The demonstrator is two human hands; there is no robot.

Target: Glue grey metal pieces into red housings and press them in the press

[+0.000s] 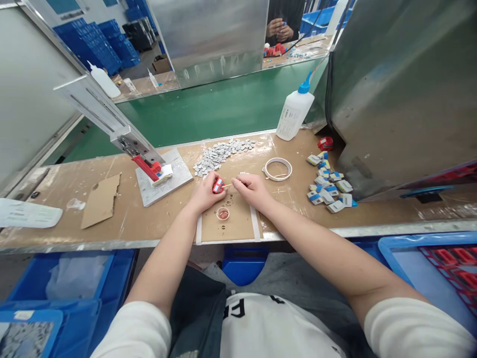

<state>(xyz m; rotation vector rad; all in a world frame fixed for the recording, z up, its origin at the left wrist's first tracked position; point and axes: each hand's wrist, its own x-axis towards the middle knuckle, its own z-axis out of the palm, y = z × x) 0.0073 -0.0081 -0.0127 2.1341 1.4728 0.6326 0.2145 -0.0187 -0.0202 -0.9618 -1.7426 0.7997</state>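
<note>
Between the thumb and fingers of my left hand (206, 193) is a small red part (218, 185) with a pale blue-grey face. My right hand (253, 189) pinches a thin, light-coloured stick (228, 186), its tip at the right side of the red part. Just below my hands sits a small round cup (222, 214) holding something reddish-brown. Dark crumbs lie above the cup, and a small dark piece (223, 227) lies below it. Beyond my hands spreads a pile of small grey tiles (219, 155).
Left stands a metal press fixture (164, 181) near a cardboard piece (100, 201). To the right are a tape roll (278, 169), a white bottle (295, 112) and several small boxy parts (330, 184). Blue bins flank me below the bench. Across the green belt (208, 104), another person's hands show.
</note>
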